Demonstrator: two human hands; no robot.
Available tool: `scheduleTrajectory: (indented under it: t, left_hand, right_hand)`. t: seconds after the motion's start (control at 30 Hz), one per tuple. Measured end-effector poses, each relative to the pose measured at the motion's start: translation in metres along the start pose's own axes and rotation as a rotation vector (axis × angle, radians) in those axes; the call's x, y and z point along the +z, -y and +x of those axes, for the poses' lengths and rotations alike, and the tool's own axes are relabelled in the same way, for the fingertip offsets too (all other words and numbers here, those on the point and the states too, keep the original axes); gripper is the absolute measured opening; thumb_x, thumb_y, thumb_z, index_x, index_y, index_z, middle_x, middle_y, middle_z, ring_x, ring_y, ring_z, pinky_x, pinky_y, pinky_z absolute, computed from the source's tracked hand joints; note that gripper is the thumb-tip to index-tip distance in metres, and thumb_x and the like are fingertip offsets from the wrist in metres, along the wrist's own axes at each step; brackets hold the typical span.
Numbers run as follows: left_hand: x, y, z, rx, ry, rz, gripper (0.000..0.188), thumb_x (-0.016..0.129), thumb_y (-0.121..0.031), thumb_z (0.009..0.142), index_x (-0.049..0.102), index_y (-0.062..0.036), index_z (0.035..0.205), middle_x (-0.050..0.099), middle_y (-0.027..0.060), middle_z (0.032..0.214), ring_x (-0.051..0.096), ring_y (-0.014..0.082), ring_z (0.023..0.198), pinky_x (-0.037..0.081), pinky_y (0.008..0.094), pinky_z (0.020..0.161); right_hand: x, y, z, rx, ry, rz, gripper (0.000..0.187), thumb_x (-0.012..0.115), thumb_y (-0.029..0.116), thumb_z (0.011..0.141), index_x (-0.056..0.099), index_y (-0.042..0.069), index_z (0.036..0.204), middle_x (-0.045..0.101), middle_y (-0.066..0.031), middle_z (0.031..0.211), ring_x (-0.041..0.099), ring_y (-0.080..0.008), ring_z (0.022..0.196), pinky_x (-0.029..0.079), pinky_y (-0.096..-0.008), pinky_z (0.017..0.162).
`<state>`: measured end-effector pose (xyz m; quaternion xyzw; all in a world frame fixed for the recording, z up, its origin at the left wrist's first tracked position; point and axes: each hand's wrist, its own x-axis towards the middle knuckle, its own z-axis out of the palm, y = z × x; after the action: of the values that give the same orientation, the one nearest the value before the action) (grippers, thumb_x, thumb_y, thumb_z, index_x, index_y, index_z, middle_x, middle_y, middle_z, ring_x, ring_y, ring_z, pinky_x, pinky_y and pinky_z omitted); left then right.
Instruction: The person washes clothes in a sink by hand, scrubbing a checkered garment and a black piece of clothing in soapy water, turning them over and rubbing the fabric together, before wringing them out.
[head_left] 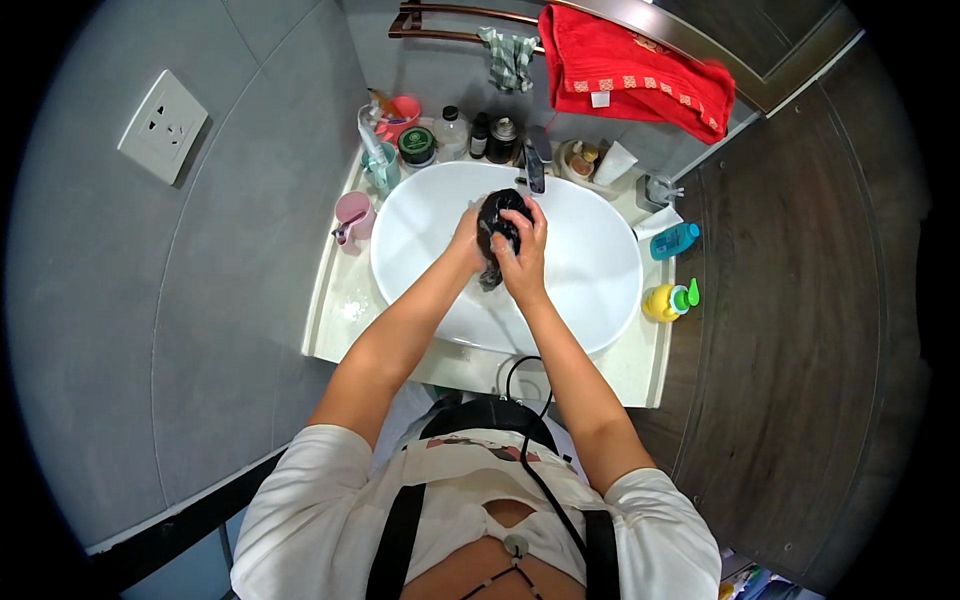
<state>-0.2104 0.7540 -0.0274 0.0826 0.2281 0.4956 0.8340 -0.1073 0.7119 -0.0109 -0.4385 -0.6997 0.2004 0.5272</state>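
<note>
A bunched, wet black cloth [497, 222] with whitish suds on it is squeezed between my hands above the white oval basin [595, 270]. My left hand [466, 240] closes round its left side, with most of the fingers hidden behind it. From the right, my right hand [524, 250] wraps its fingers over the top and presses with the thumb. A dark metal faucet [536, 165] stands at the basin's far rim, just beyond the cloth. The exact kind of cloth cannot be made out.
Along the back counter stand a green-lidded jar [416, 146], several bottles and a white tube [615, 163]. A pink mug [354, 218] sits at left; a blue bottle [674, 241] and a yellow pump bottle [668, 301] at right. A red towel [630, 75] hangs above.
</note>
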Motion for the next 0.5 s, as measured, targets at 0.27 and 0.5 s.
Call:
scheduleTrajectory:
  t: [0.27,0.5]
  left_hand:
    - [0.017,0.020,-0.002,0.241,-0.247,0.234,0.025,0.038,-0.023,0.084,0.057,-0.0055,0.084,0.057,0.0059,0.078,0.055,0.0166,0.069,0.045,0.0306,0.060]
    - [0.040,0.006,-0.003,0.375,-0.383,0.526,0.027,0.044,-0.022,0.083,0.054,0.0016,0.073,0.051,0.0038,0.064,0.048,0.0121,0.058,0.041,0.0304,0.054]
  right_hand:
    - [0.011,-0.004,0.019,0.172,-0.264,0.054,0.021,0.061,0.018,0.075,0.052,0.001,0.086,0.051,-0.0127,0.087,0.050,-0.0278,0.083,0.040,-0.0325,0.075]
    - [0.012,-0.005,0.048,0.386,-0.345,0.297,0.019,0.051,0.015,0.083,0.054,-0.003,0.081,0.056,-0.0140,0.073,0.049,-0.0213,0.065,0.041,-0.0292,0.066]
